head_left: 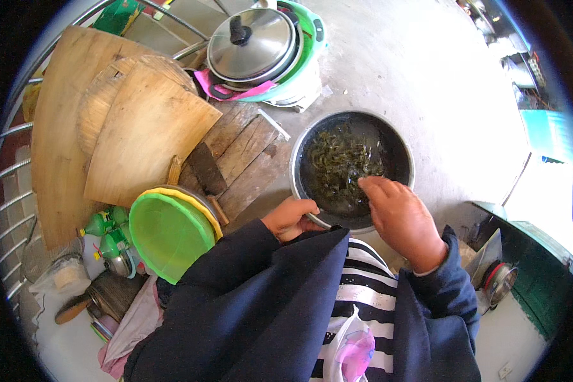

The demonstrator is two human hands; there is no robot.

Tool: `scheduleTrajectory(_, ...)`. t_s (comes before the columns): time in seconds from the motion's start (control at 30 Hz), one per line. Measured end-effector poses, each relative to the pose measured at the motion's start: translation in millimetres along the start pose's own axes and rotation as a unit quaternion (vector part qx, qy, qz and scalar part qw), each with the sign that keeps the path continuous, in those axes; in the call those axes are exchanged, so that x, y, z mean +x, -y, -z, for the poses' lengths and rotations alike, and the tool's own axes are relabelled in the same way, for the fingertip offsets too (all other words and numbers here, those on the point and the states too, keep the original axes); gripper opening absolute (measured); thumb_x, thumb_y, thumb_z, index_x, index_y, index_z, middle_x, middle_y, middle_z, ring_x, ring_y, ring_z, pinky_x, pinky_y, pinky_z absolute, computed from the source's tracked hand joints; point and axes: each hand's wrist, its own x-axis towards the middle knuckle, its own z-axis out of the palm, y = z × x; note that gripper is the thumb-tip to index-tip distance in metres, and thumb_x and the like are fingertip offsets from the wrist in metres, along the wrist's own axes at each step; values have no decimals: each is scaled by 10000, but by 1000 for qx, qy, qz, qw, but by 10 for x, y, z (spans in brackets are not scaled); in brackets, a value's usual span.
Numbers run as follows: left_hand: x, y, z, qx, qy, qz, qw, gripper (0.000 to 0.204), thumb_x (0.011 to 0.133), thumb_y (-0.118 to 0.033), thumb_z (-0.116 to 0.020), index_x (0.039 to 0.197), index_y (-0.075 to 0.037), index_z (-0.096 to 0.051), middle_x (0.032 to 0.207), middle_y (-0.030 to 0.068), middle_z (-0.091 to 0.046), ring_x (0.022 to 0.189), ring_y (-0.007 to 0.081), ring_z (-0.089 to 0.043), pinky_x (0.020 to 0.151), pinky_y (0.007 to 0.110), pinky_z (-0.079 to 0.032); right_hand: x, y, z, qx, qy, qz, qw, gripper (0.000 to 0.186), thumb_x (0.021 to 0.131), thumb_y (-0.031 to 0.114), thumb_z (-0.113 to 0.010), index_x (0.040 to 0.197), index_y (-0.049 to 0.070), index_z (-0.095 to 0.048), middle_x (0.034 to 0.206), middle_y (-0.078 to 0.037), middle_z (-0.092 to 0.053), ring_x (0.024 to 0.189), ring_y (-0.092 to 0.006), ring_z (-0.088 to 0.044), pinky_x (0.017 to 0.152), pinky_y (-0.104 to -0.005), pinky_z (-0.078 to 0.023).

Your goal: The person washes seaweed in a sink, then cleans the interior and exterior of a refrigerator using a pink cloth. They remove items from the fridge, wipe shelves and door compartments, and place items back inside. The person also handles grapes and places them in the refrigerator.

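Left grip [290,219] is closed on the near rim of a round basin [411,167]; right grip [398,213] curls over dark greens [337,159] inside, whether holding any cannot be told. Beyond, a lidded pot [254,49] sits in a green tub [310,60].

Olive-green leafy strands [337,156] show against the near-black inside of a grey-rimmed basin [398,153], as a plain navy jacket [254,305] offsets a top [366,293] in bold black and white stripes and a white bag [356,350] patterned in pink and lilac. Around us: a lime-green bowl [169,235], a yellow bowl [205,205], honey-tan boards [146,134], a silver lid [261,51] with a black knob [239,30].
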Motion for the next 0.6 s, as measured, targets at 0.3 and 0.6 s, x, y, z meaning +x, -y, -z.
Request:
scheduleTrajectory(0.3, 240, -30, 713, -79, -38, -99, 991, 168, 831, -17, -524, 975, 68, -543, 1042, 211, -635, 983, 328, -661, 888, 448, -563, 160, 54, 57, 33, -118, 30, 992, 229, 805, 106, -681, 1027, 65, -640, 862, -96, -631, 809, -288, -613, 773, -394, -460)
scheduleTrajectory(0.6, 722, 109, 1720, -131, -122, -183, 967, 69, 832, -78, -581, 885, -37, -566, 920, 106, -631, 845, 259, -671, 719, 370, -593, -206, -222, -67, 50, -85, -102, 990, 195, 841, 24, -626, 1035, 39, -638, 911, -140, -634, 849, -324, -606, 782, -410, -474)
